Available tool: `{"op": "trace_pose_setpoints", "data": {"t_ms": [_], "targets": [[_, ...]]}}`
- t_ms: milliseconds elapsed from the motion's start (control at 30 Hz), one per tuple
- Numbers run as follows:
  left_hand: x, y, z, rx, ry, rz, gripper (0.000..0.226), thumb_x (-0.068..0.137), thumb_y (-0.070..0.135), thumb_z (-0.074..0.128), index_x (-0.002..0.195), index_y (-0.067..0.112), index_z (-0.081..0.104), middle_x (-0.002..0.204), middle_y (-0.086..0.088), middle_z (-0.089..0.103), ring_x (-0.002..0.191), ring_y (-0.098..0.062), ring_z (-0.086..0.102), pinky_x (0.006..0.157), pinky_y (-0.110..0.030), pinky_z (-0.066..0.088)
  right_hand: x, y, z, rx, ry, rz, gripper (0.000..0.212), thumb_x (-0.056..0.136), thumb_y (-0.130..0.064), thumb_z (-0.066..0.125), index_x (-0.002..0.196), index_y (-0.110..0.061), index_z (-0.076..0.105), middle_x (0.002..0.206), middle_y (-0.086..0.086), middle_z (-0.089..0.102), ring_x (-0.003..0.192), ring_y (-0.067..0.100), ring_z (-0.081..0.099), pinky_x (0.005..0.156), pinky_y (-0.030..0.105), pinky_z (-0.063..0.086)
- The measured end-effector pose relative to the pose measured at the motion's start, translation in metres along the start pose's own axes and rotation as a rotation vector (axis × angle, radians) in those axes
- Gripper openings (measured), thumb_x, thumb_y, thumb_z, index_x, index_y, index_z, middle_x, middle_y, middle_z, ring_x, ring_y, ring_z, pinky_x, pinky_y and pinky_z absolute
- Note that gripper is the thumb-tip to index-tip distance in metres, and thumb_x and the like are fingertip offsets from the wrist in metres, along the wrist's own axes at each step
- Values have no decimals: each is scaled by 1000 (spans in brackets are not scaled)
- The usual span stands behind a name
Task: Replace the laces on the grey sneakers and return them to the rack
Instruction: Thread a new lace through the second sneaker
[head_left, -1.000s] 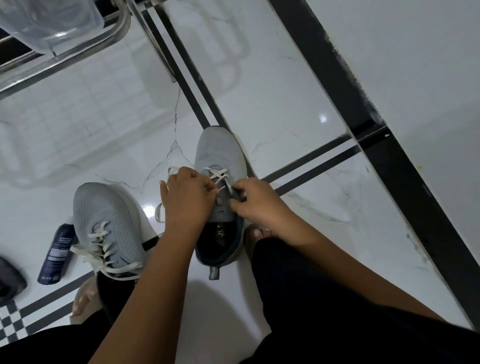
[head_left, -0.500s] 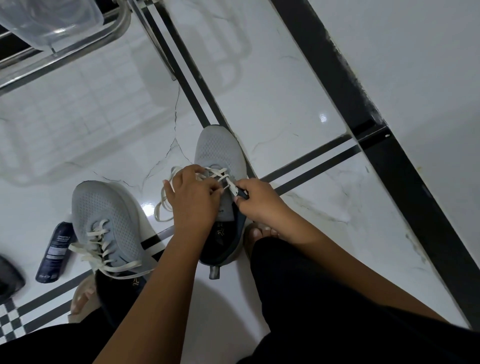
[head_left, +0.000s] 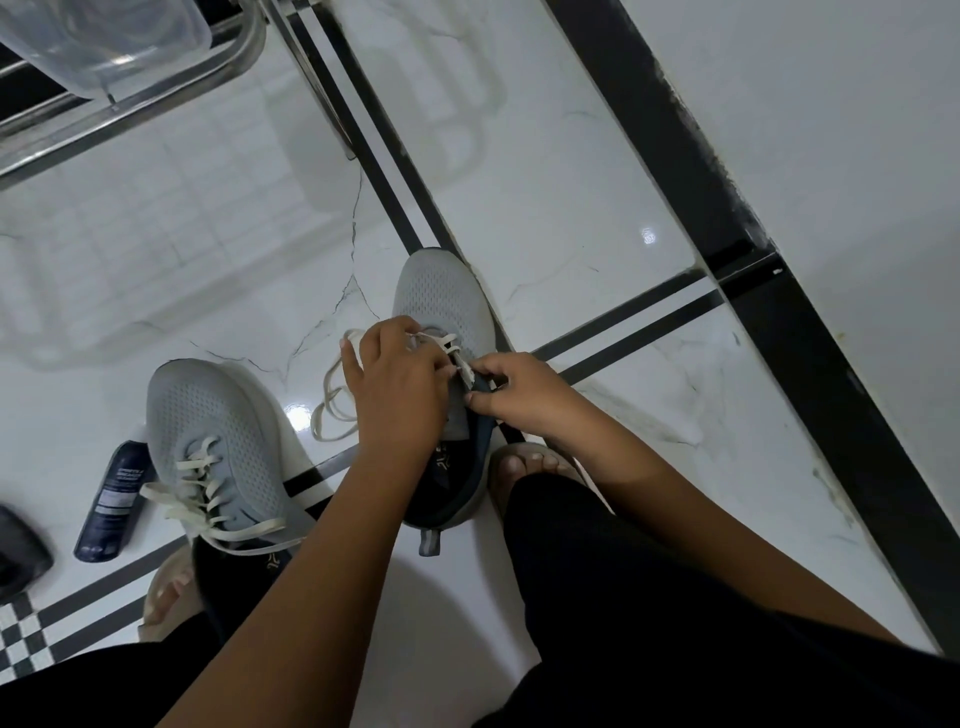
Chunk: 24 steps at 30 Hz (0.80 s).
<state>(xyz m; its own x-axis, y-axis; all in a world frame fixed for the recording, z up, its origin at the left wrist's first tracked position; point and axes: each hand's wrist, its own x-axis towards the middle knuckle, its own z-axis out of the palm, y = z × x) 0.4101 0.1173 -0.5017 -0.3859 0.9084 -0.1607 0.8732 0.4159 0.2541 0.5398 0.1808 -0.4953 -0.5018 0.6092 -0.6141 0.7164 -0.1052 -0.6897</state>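
White marble-look floor (head_left: 545, 171) w/ black inlay stripes filled most of the view; a chrome rack (head_left: 130, 111) sat at top left w/ a clear plastic tub (head_left: 104, 41) on it. Person crouched, black trousers, bare forearms reaching fwd, toes of one sandalled foot (head_left: 535, 465) just beside the sneaker being worked on.

Two grey mesh sneakers on the floor, apart. Left sneaker (head_left: 208, 441) stood near the left knee, cream laces threaded but loose, ends trailing over the collar. Right sneaker (head_left: 441, 296) lay centre frame, toe pointing away, only its top rows of eyelets crossed by lace (head_left: 332, 405); slack looped on the floor to its left.

Left hand (head_left: 400, 395) sat over the tongue, fingers curled down on the lace near the eyelets; exact grip hidden by the knuckles. Right hand (head_left: 519, 387) pinched the shoe's right eyelet edge/lace end betw thumb & forefinger – can't tell which.

Dark spray can (head_left: 111, 499) lay on the floor just left of the left sneaker, a dark object (head_left: 18, 556) at the frame edge beyond it
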Motion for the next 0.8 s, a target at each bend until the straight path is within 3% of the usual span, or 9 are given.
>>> {"op": "trace_pose_setpoints", "data": {"t_ms": [167,233,300,367,500,600,667,733,800], "targets": [[1,8,4,-112,-2,-107,15,86,22,63,94,15,74,130,-6,50,127,-30,39,108,-49,29,2,1,-3,67,-30,40,24,84,-22,67,104,-9,70,98,11,69,93,24,65,86,42,52],[1,6,3,-134,10,-89,13,85,21,66,93,16,75,129,-7,51,125,-30,39,105,-46,32,2,3,-5,358,-47,144,29,90,-31,64,103,-6,69,95,10,70,92,21,67,84,35,56],[-1,5,2,-146,29,-46,11,83,19,68,90,15,76,128,-8,53,123,-31,41,101,-43,35,3,4,-4,614,-28,207,28,96,-25,58,107,-1,67,89,9,69,86,18,67,78,25,57],[-3,6,2,-153,33,-22,11,82,18,69,90,15,75,128,-10,53,124,-32,43,100,-45,36,6,4,3,611,76,172,12,94,-16,61,98,-7,68,88,7,68,82,16,65,77,28,57],[-18,5,0,-324,111,-135,46,75,20,77,113,8,54,134,-17,44,125,-33,41,102,-41,38,10,2,7,588,172,199,13,92,-8,62,80,-14,63,79,5,66,74,17,64,74,31,57],[-38,-4,-5,-486,195,-343,62,75,19,79,122,4,42,135,-15,35,122,-28,43,99,-29,39,6,3,-1,802,175,314,16,97,-3,48,85,-8,58,88,10,68,79,20,67,73,27,58],[-47,-8,-10,-609,203,-502,63,77,22,78,124,10,37,133,-9,32,107,-22,53,89,-37,49,5,14,-14,1006,211,411,15,98,0,41,98,-3,55,96,14,69,89,23,70,72,27,57],[-48,-9,-16,-655,183,-624,61,80,25,75,125,12,36,131,-6,33,86,-18,60,75,-36,48,3,30,-38,1272,355,502,23,101,-3,35,118,2,50,96,14,70,88,22,70,73,28,57],[-47,-9,-22,-634,168,-671,59,82,25,74,126,9,37,130,-7,37,72,-11,51,71,-28,38,-1,51,-67,1530,657,548,32,102,-7,30,127,5,46,89,14,67,79,21,68,74,32,57]]}}
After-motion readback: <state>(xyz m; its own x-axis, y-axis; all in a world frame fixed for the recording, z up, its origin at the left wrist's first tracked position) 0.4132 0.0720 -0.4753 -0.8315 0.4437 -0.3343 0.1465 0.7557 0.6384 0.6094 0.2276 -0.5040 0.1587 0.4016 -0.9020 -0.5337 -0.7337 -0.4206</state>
